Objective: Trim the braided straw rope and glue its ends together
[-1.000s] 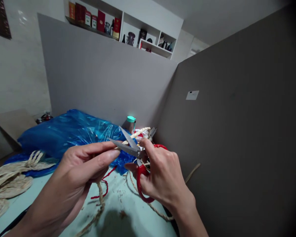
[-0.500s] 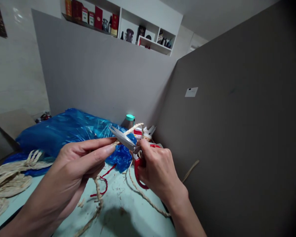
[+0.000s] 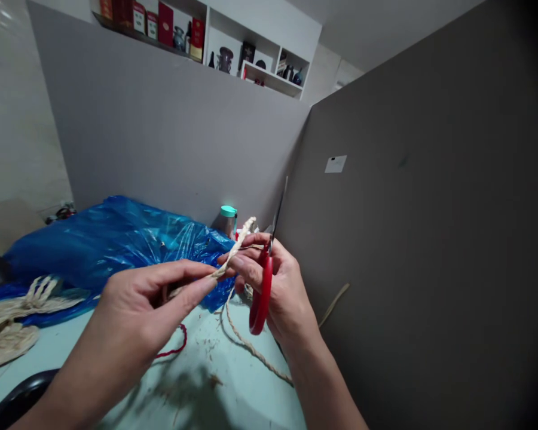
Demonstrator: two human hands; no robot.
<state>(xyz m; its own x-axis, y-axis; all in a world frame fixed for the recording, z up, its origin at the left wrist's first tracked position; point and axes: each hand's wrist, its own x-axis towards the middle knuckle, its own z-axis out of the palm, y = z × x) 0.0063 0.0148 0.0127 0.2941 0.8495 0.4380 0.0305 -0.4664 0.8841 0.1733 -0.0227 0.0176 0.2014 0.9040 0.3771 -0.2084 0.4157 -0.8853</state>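
My left hand [image 3: 147, 316] pinches a pale braided straw cord [image 3: 237, 245] between thumb and forefinger; its end points up and to the right. Red-handled scissors [image 3: 262, 292] hang in my right hand [image 3: 282, 286], blades upward and turned away from the cord. The thumb and fingers of that hand also touch the cord close to its end. Below, more braided cord [image 3: 255, 352] curves over the pale green tabletop [image 3: 233, 382]. A piece of red yarn [image 3: 174, 346] lies under my left hand, partly hidden by it.
A large blue plastic bag [image 3: 103, 239] covers the back left. Flat straw bundles [image 3: 13, 334] lie at the left edge. Behind the bag stands a bottle with a turquoise lid [image 3: 228, 212]. Grey partitions [image 3: 407, 239] close off the back and right.
The scissor blades have left the cord and swung upright in my right hand. That hand's fingers have come onto the cord, whose end now stands up shorter. The view has shifted slightly.
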